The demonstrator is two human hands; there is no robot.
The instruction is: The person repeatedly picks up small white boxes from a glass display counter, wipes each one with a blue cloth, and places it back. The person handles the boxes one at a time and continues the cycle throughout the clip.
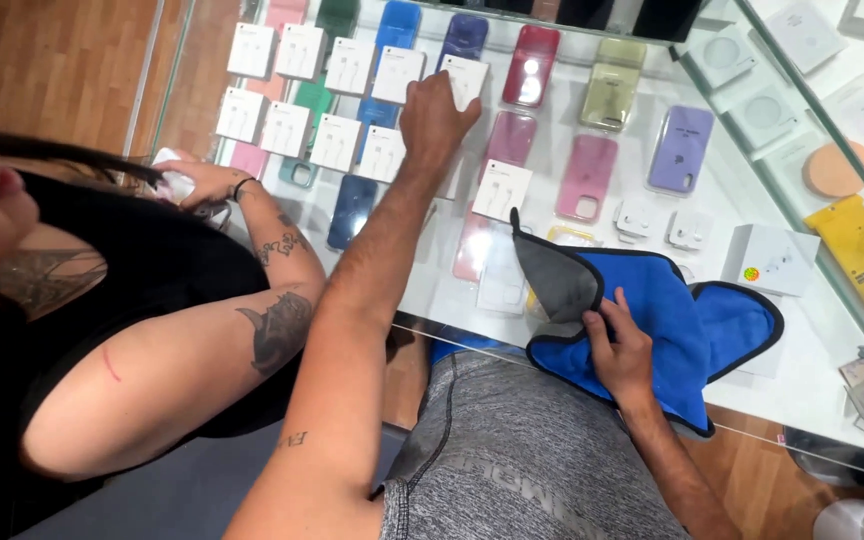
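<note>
White flat box (465, 78) sits under the left hand (435, 120) fingertips, top row on the glass counter (812, 390), far from the body; fingers curl down onto its lower edge, long axis running away from the wearer. Right hand (620, 350) is nearer, pinching a blue cloth (692, 320) w/ grey corner at the counter's front edge. Phone cases (588, 176) & more boxes lie around. Another person's hand (207, 182) rests at the left.

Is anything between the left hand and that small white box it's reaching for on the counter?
Nothing visible: the left hand already rests its fingertips on the small white box. The right hand sits apart, on the blue cloth.
</note>
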